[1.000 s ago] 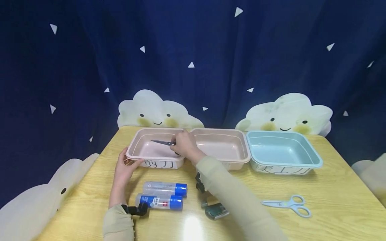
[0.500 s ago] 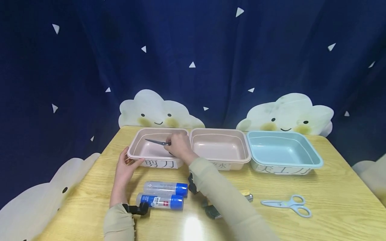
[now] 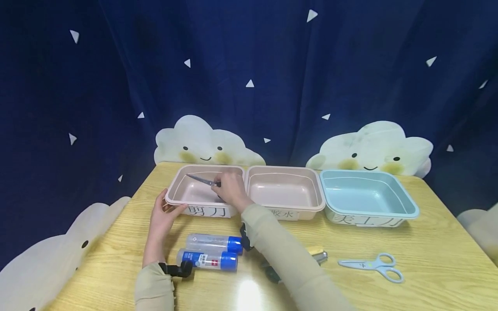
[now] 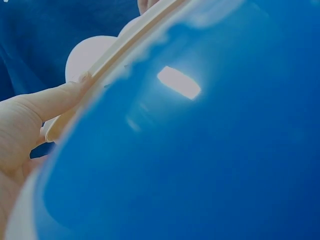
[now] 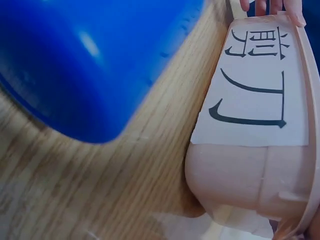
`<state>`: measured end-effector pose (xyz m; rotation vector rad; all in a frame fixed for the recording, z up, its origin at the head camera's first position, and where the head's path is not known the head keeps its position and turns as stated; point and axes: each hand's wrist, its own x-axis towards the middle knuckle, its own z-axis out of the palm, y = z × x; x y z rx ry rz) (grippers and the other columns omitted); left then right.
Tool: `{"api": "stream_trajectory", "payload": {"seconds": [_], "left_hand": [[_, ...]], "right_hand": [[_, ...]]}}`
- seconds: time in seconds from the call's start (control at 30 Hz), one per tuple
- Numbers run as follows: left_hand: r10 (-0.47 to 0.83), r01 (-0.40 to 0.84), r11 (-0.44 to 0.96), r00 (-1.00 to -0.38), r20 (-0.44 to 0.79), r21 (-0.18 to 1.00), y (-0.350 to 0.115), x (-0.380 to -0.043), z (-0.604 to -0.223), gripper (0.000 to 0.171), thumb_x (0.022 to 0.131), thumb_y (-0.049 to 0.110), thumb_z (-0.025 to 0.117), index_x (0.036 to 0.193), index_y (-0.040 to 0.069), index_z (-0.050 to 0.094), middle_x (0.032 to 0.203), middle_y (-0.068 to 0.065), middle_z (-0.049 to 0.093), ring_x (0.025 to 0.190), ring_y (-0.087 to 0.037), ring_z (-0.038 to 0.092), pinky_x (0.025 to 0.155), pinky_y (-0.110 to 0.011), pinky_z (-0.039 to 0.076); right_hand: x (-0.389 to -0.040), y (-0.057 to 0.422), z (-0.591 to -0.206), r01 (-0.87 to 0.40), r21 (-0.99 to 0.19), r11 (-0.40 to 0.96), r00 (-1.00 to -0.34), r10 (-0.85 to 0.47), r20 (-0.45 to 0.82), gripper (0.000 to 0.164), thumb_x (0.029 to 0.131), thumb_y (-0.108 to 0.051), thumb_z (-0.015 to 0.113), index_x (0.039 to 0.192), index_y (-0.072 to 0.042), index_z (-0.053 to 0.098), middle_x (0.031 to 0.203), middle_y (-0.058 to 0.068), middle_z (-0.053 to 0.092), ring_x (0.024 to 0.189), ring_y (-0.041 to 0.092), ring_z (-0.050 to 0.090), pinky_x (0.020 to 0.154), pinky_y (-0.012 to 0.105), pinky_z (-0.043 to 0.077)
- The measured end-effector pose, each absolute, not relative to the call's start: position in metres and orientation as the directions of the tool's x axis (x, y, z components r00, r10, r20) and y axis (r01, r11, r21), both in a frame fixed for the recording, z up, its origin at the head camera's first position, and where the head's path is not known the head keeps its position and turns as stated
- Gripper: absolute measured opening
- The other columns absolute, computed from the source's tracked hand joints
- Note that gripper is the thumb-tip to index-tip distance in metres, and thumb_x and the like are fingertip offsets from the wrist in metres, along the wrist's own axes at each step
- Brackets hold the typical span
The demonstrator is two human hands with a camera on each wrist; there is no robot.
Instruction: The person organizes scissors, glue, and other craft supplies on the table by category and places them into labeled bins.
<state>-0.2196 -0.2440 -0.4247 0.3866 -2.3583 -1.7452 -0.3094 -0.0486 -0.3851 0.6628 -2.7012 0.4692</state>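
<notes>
I see the left bin's [image 3: 194,191] 3 o'clock rim just beside the middle bin [image 3: 285,190], which sits close against the blue bin [image 3: 365,192], so only narrow seams part the three. A strip of table [image 3: 435,255] shows between the left bin and two bottles [image 3: 208,260] at its 6 o'clock; more wood shows around the blue scissors [image 3: 371,264], toward 4 o'clock. The right sleeve [image 3: 289,259] slants in from 5 o'clock, partly over a yellow tool [image 3: 320,256]. My right hand [image 3: 231,188] is closed over the handles of the dark scissors [image 3: 200,179], blades inside the left bin, tip at 10 o'clock near the rim; I can't tell whether they touch it. My left hand [image 3: 161,216] pinches that bin's 8 o'clock corner, thumb on the front rim, fingers round the side.
</notes>
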Motion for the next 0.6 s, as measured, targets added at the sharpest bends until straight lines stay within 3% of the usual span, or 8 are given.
{"api": "stream_trajectory", "payload": {"seconds": [0.13, 0.4, 0.6], "left_hand": [[-0.321, -0.099, 0.267, -0.947, -0.009, 0.958, -0.2431, -0.2194, -0.4253, 0.094, 0.076, 0.028, 0.073, 0.147, 0.020, 0.012, 0.143, -0.016, 0.031, 0.127, -0.032, 0.033, 0.101, -0.043, 0.034], [-0.314, -0.084, 0.255, -0.949, 0.001, 0.963, -0.2431, -0.2199, -0.4270, 0.092, 0.077, 0.024, 0.073, 0.147, 0.019, 0.013, 0.142, -0.016, 0.032, 0.126, -0.031, 0.034, 0.100, -0.042, 0.035], [-0.320, -0.082, 0.249, -0.947, 0.002, 0.965, -0.2426, -0.2199, -0.4274, 0.091, 0.078, 0.021, 0.072, 0.147, 0.019, 0.014, 0.142, -0.016, 0.032, 0.126, -0.031, 0.034, 0.101, -0.042, 0.034]], "right_hand": [[-0.3077, -0.0495, -0.3861, -0.464, -0.236, 0.854, -0.871, -0.392, 0.297, 0.019, 0.078, -0.035, 0.068, 0.089, -0.019, 0.072, 0.080, -0.008, 0.069, 0.075, 0.010, 0.060, 0.075, 0.027, 0.046], [-0.3066, -0.0529, -0.3876, -0.427, -0.186, 0.885, -0.901, -0.400, 0.166, 0.017, 0.074, -0.037, 0.072, 0.084, -0.024, 0.073, 0.085, -0.010, 0.070, 0.088, 0.013, 0.061, 0.090, 0.035, 0.041], [-0.3064, -0.0527, -0.3880, -0.440, -0.163, 0.883, -0.895, -0.417, 0.156, 0.017, 0.078, -0.033, 0.068, 0.093, -0.026, 0.072, 0.094, -0.010, 0.069, 0.095, 0.014, 0.060, 0.093, 0.036, 0.039]]}}
